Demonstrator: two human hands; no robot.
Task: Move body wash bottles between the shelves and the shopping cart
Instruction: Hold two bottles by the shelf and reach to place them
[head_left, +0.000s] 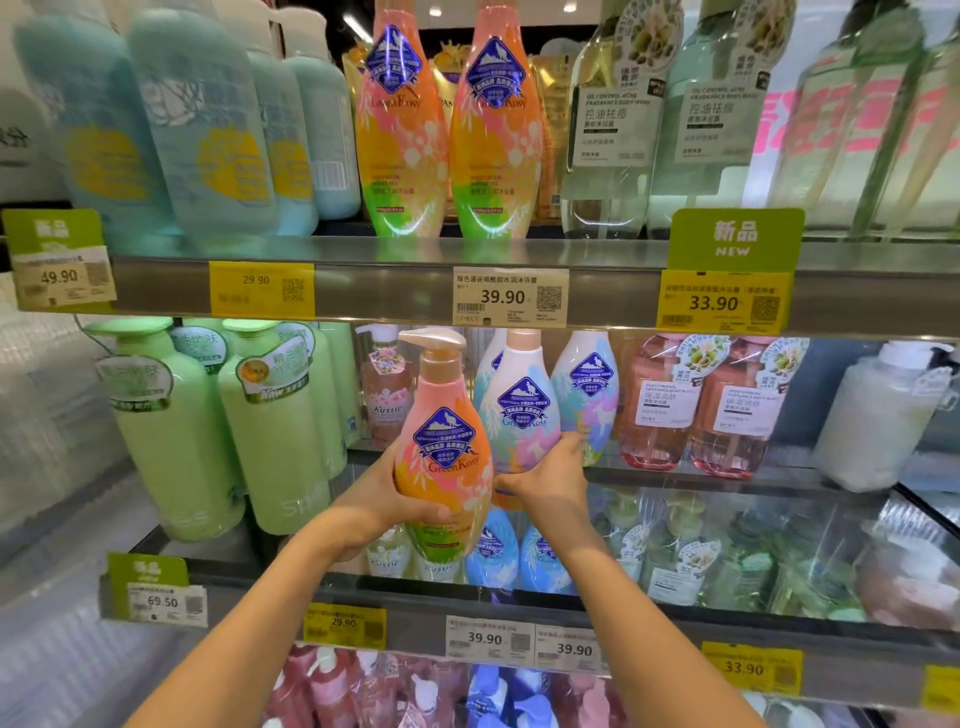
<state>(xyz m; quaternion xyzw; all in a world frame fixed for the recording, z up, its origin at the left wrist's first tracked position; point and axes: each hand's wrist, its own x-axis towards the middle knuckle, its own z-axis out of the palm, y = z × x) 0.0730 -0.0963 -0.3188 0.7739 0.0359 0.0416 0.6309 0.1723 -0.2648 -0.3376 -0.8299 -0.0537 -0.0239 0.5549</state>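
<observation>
An orange-pink-green GreenKosy pump bottle (444, 457), upright, is held in front of the middle shelf (727, 470). The left hand (382, 501) grips its side; the right hand (545, 475) grasps its right edge.

A shop aisle: stocked shelves (363, 249) of body wash bottles (400, 130) above price tags (509, 297).

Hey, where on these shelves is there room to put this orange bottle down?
The clearest gap is on the top shelf, behind the two orange bottles and beside the clear bottles. The middle shelf is packed. The left hand holds the orange bottle.
</observation>
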